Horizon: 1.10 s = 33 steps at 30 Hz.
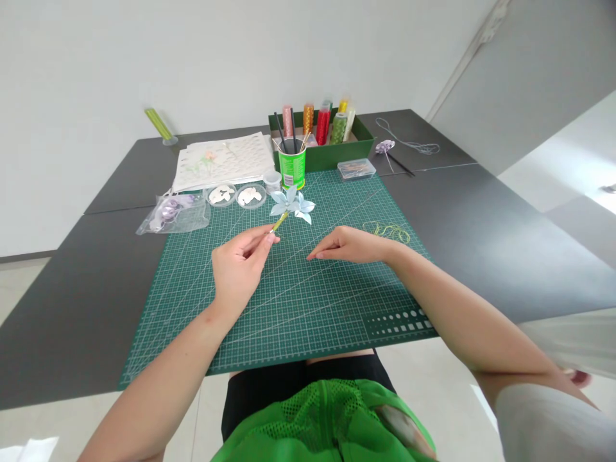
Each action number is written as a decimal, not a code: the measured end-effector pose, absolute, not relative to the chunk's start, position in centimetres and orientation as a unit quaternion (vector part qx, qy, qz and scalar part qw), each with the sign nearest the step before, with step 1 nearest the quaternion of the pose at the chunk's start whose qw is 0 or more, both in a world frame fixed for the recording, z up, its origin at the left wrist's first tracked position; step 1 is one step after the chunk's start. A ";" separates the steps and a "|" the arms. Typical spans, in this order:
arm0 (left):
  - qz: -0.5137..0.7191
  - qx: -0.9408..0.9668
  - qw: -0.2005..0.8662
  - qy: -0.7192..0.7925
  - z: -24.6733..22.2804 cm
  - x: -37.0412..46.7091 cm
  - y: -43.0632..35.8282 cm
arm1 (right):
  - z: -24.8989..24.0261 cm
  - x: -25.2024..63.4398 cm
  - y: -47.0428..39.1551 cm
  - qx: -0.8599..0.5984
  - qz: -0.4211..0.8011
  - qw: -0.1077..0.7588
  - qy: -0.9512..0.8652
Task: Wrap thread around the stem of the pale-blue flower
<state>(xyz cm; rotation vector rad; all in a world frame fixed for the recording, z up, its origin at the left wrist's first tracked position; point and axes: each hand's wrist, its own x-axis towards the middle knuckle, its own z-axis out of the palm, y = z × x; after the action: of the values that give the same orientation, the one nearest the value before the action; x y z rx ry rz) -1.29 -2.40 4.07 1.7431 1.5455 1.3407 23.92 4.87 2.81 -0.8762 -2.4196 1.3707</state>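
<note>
My left hand [243, 260] pinches the green wrapped stem of a pale blue artificial flower [291, 204]. Its pointed petals stand above the mat, in two blooms close together. To the right, my right hand [350, 245] hangs over the mat with thumb and fingertips pressed together. Whatever those fingertips hold, if anything, is too fine to see. Just behind that wrist, loose loops of yellow-green thread [389, 231] lie on the green cutting mat [308, 301].
Behind the flower stand a green can [291, 170] of tools and a dark green box [327, 154] of thread spools. At left are dishes [251, 196] of white pieces, a plastic bag [176, 212] and paper sheets [226, 160]. A clear case [356, 169] and purple flower [385, 147] lie right.
</note>
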 end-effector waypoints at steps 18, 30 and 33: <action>0.273 0.814 0.081 0.506 3.2 -0.8 -2.9 | 6.6 23.6 1.2 -0.199 0.501 0.353 -0.764; 0.176 0.865 0.062 0.467 2.9 -0.6 -2.9 | 6.2 23.2 1.1 -0.259 0.425 0.360 -0.789; 0.168 0.871 0.070 0.456 2.9 -0.5 -3.0 | 5.9 23.2 1.5 -0.272 0.416 0.357 -0.791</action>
<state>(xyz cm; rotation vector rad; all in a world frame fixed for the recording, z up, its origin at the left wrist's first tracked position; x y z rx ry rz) -0.55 -3.01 2.90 2.6223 1.3708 0.5053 23.17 1.46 5.88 -0.7027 -2.0411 1.0730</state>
